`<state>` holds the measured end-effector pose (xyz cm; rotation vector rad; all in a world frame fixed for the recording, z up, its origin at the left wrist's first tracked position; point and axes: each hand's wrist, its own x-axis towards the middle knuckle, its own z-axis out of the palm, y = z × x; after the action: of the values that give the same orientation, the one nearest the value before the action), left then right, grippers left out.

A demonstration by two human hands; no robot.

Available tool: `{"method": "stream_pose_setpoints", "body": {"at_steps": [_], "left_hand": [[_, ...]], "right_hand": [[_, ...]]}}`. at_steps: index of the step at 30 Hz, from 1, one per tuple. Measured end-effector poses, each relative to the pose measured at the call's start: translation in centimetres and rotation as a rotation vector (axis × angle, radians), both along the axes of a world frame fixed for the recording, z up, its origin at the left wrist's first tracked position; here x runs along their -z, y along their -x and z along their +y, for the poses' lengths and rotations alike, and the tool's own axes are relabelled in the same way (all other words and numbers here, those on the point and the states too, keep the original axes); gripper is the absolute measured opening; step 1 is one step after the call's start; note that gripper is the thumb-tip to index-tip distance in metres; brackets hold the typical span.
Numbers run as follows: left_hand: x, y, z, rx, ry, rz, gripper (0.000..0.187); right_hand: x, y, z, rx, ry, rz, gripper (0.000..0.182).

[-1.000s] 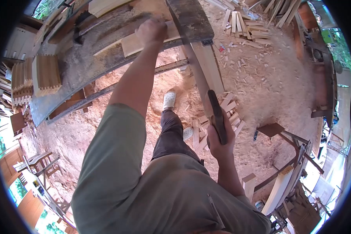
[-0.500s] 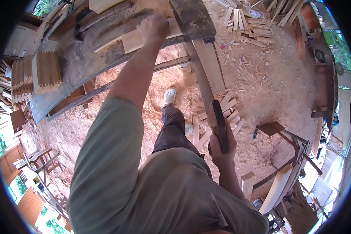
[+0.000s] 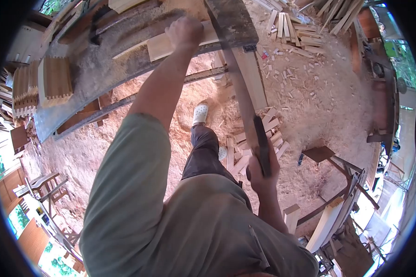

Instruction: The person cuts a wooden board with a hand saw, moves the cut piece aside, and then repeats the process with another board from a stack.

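My right hand (image 3: 265, 176) is closed around the dark handle of a handsaw (image 3: 243, 87). The long blade runs away from me, its far end crossing the pale wooden board (image 3: 161, 47) on the workbench (image 3: 85, 87). My left hand (image 3: 185, 33), fingers curled, grips and presses the board against the bench top, a short way left of the blade. Exactly where the teeth meet the wood is hard to make out.
Finger-jointed wooden pieces (image 3: 55, 82) stand at the bench's left end. Cut offcuts (image 3: 239, 159) lie by my feet on the sawdust-covered floor (image 3: 305, 106). Stacked wood strips (image 3: 305, 34) sit at the far right. A wooden frame stand (image 3: 342, 171) is at right.
The saw and my right hand have shifted slightly forward, and the handle has turned a little. My left hand stays on the board.
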<state>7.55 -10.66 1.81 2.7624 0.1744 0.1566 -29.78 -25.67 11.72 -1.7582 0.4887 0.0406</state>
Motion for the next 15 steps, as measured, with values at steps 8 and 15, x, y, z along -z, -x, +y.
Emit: {"method": "stream_pose_setpoints", "body": {"at_steps": [8,15], "left_hand": [[0.5,-0.5,-0.1,-0.041,0.018,-0.017,0.037],[-0.1,0.2,0.0,0.014,-0.008,-0.027,0.037]], "right_hand": [[3.5,-17.6,2.0,-0.092,0.089,-0.250,0.048],[2.7,-2.0,0.4,0.014,-0.050,-0.051,0.052]]}}
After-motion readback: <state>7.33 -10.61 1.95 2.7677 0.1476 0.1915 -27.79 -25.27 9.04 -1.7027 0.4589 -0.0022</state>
